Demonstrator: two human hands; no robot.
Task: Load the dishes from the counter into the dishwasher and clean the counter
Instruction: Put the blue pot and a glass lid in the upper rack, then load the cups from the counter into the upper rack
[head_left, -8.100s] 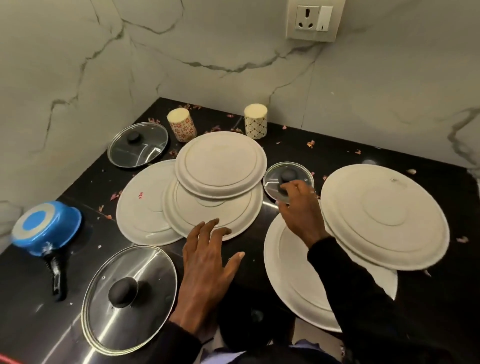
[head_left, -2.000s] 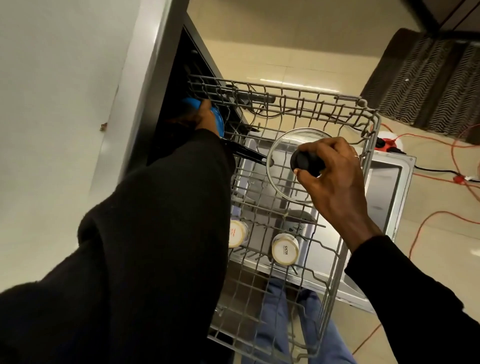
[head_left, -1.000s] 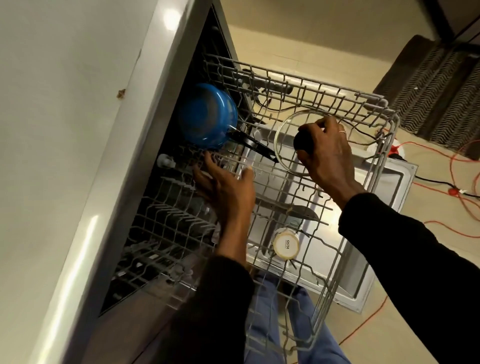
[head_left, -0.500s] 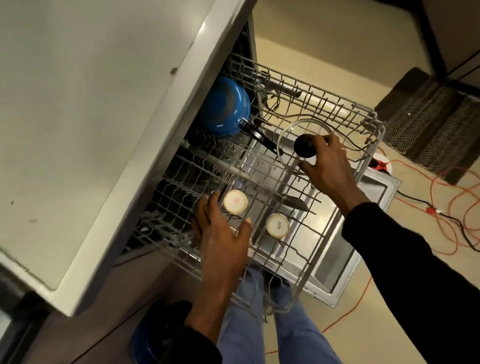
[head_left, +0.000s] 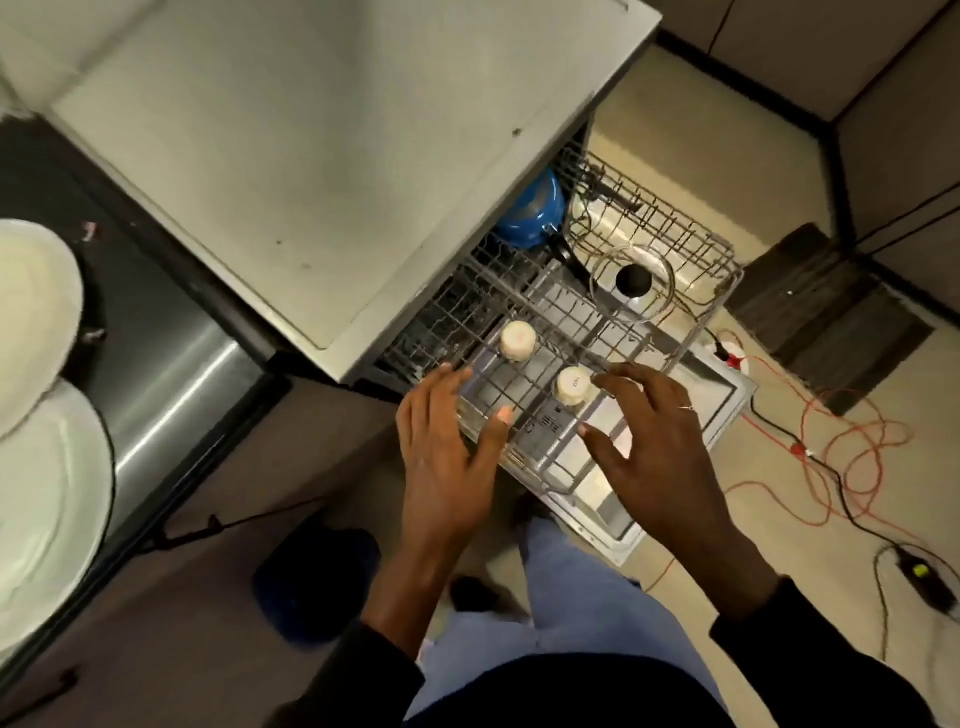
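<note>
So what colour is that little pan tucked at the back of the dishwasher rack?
Bright blue, with a black handle. The saucepan shows only in the head view.

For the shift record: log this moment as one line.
rack: pulled out | loaded: blue pan, glass lid, two cups | left hand, right hand: open, empty | plates: on counter

dim warm light | motion blur left | wide-angle edge distortion

Orange cables (head_left: 831, 452) lie tangled on the floor, to the right of the right hand. A dark striped mat (head_left: 826, 317) lies beyond them.
</note>
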